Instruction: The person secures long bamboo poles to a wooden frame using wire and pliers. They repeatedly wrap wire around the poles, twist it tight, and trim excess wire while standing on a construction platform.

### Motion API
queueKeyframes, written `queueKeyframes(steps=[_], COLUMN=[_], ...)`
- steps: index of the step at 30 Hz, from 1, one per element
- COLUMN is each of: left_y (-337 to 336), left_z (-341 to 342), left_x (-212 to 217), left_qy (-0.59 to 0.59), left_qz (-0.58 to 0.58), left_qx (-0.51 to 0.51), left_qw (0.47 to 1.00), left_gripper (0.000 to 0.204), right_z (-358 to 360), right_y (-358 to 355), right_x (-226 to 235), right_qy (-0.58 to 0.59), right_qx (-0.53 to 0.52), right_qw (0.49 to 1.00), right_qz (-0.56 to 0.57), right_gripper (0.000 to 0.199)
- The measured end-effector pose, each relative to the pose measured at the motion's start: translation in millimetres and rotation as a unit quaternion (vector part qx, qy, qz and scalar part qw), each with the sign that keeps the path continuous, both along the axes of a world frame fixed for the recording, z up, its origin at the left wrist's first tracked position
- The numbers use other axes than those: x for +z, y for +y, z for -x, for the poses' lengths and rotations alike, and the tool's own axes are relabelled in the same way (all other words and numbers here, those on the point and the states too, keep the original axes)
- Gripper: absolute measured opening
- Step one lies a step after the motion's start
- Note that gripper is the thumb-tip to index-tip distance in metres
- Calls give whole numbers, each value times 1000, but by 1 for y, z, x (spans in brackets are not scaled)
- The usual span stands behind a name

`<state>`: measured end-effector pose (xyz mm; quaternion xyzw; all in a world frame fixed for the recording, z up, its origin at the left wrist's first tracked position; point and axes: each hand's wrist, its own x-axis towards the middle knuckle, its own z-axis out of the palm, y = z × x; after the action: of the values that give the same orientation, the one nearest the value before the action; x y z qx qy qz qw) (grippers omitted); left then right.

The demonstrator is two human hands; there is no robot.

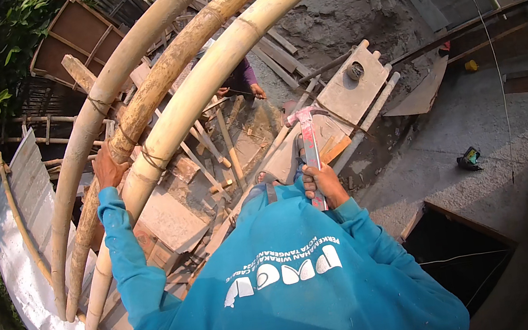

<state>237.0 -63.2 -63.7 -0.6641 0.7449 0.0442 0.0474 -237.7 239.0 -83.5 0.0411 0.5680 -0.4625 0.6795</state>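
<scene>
Three pale bamboo poles (197, 73), bound side by side with wire ties, arc from the near left up to the far centre, and they crowd the left half of the scene so that little free room lies between them and the person's chest. The left hand (109, 168) reaches up on a blue sleeve and rests against the middle pole just beside a tie; its fingers lie behind the bamboo, so I cannot tell whether it is closed round the pole or only pressed to it. The right hand (323, 184) is clenched round the pink handle of one claw hammer (310, 152), whose head points far, above the rubble. Below the poles lies a heap of scrap timber and broken boards (211, 172), with a grey slab (353, 88) tilted at its far right edge. To the right the concrete floor (501, 125) is broad and mostly bare, bearing one small dark tool (469, 159) and one yellow object (471, 65) farther off. A dark rectangular opening (466, 258) cuts the floor at the near right, its edge close to the person's right elbow. Another person's hand (258, 91) shows far off beyond the poles.
</scene>
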Motion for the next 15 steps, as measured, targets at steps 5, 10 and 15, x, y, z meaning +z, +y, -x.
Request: queueKeyframes(steps=[5,10,15], left_y=[18,64,87], left_z=[33,180,384], left_x=[46,77,-3], left_qy=[61,250,375], left_qz=[146,319,157], left_qx=[12,40,-102], left_qw=[987,913,908], left_gripper=[77,33,14], right_z=[46,105,187], right_y=[32,33,6], right_x=[-48,-100,-164], right_qy=[-65,-86,-82], right_qx=[-122,-244,-275], right_qw=[988,961,953], right_qz=[-62,-94,-100], right_gripper=[15,16,15])
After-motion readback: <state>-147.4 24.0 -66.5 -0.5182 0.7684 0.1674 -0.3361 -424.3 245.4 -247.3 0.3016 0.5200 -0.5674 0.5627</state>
